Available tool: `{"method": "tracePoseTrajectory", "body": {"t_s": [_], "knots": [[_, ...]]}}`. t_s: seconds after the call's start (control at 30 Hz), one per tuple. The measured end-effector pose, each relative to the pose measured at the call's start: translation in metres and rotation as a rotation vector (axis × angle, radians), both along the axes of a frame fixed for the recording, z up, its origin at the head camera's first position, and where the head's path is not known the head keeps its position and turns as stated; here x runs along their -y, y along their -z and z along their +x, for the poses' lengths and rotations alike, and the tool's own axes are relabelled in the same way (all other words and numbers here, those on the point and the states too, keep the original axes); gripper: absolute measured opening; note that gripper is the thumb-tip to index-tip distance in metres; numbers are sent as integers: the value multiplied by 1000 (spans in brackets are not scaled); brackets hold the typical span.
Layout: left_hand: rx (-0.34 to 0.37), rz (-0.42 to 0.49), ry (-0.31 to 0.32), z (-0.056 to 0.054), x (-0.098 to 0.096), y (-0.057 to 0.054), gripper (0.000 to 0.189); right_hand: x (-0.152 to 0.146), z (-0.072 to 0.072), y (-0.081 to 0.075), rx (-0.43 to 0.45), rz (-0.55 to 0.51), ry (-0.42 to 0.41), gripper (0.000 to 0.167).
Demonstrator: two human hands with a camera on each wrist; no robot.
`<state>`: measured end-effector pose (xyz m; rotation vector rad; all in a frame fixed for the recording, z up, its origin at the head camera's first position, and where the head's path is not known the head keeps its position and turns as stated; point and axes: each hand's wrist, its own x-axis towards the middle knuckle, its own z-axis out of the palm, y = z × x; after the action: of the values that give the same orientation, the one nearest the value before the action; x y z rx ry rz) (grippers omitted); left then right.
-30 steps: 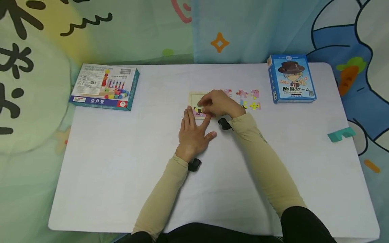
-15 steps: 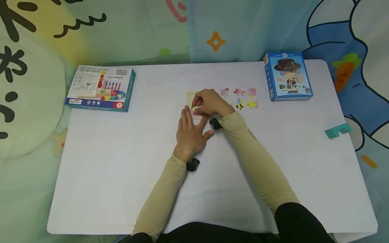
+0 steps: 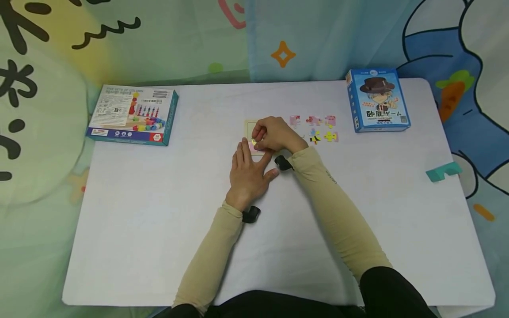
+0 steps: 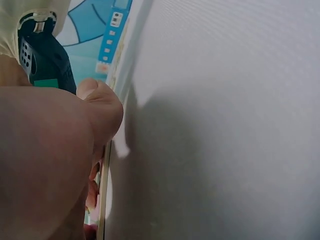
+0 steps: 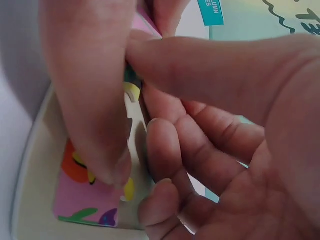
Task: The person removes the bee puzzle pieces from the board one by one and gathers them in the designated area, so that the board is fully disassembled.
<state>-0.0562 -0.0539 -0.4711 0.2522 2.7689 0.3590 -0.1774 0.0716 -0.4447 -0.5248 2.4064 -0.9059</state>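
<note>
A small pale puzzle tray [image 3: 248, 126] lies on the table, its near part under both hands. My left hand [image 3: 248, 179] rests flat along its near-left side, fingers straight. In the right wrist view, a finger of it touches a pink puzzle piece [image 5: 82, 192] in the tray. My right hand [image 3: 276, 134] bends over the tray with thumb and fingers together, pinching a puzzle piece [image 5: 131, 90] that shows dark and yellow and is mostly hidden. Several loose pieces lie right of the tray, among them a bee piece [image 3: 314, 136] and a yellow one [image 3: 330, 136].
A craft box [image 3: 131, 115] lies at the back left of the white table [image 3: 159, 229]. At the back right lies a blue game box [image 3: 377, 100]. A green notched block [image 3: 443, 171] sits near the right edge. A printed curtain [image 3: 175, 48] hangs behind.
My right hand has shifted a little left over the tray, and its forearm uncovers more of the bee piece. The left hand holds its place. The view has shifted slightly.
</note>
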Motion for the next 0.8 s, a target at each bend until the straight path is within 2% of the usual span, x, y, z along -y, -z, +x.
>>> {"method": "tracePoseTrajectory", "body": {"t_s": [0.33,0.57,0.8], "knots": [[-18,4,-2,-1,1,2,69,-1,1,4,25,-82,23,29],[-6,2,-15,-1,0,4,69,-4,3,3,9,-88,3,20],[-20,-9,-12,0,-1,6,71,-4,6,4,-14,-105,21,20]]}}
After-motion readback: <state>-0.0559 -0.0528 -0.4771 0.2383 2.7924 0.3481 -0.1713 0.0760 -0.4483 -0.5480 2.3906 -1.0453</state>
